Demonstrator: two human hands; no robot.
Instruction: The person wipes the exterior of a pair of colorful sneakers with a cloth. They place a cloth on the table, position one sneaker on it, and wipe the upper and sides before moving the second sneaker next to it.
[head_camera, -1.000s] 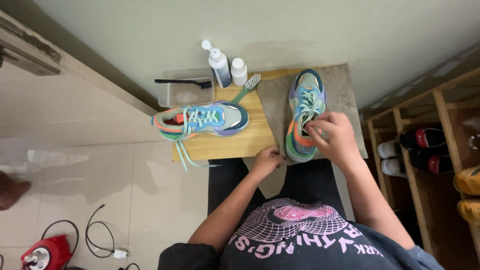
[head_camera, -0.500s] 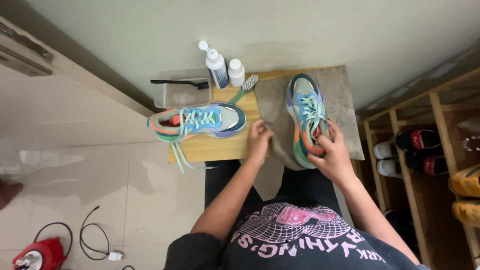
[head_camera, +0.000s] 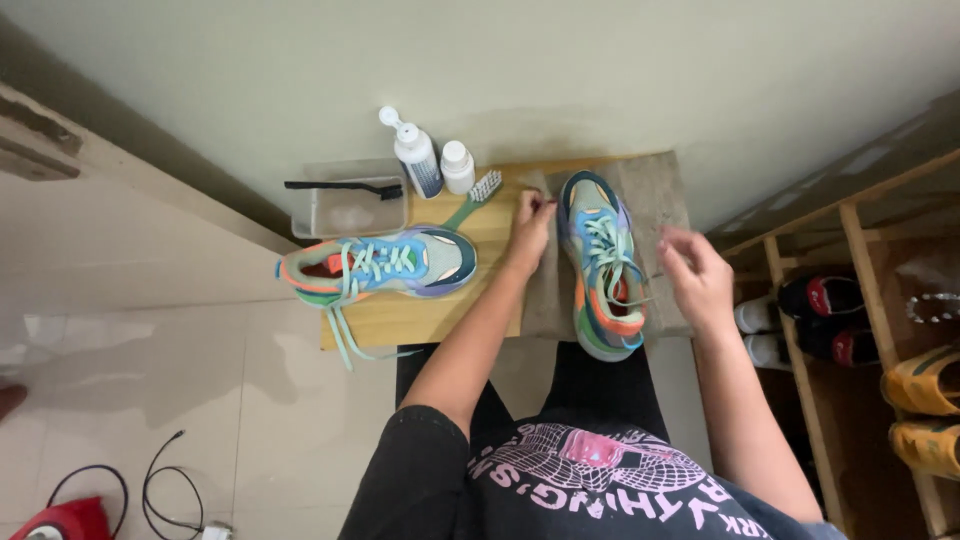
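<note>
Black cloth of your shirt and trousers fills the near edge of the view, and your two bare arms run away from it toward a small wooden table (head_camera: 430, 320). Your right hand (head_camera: 697, 275) hovers at the right side of the table, just beside the near half of a multicoloured sneaker (head_camera: 603, 262) that lies on a grey cloth (head_camera: 655, 195), toe pointing far; the fingers are loosely curled and pinch nothing that you can make out, though they sit close to the pale green laces. Your left hand (head_camera: 530, 222) reaches farther, at the left edge of the grey cloth near the toe of that shoe, with the fingertips pressed together on the cloth's edge; whether they truly grip it cannot be told. To the left on the bare wood lies the second sneaker (head_camera: 385, 265) on its side, its laces trailing off the near edge. Farther still, at the wall, stand a white pump bottle (head_camera: 415, 160) and a smaller white bottle (head_camera: 457, 166), with a green-handled toothbrush (head_camera: 473, 198) beside them and a clear plastic tub (head_camera: 350, 205) carrying a black brush (head_camera: 340, 186). At the right stands a wooden shoe rack (head_camera: 860, 300) with shoes
</note>
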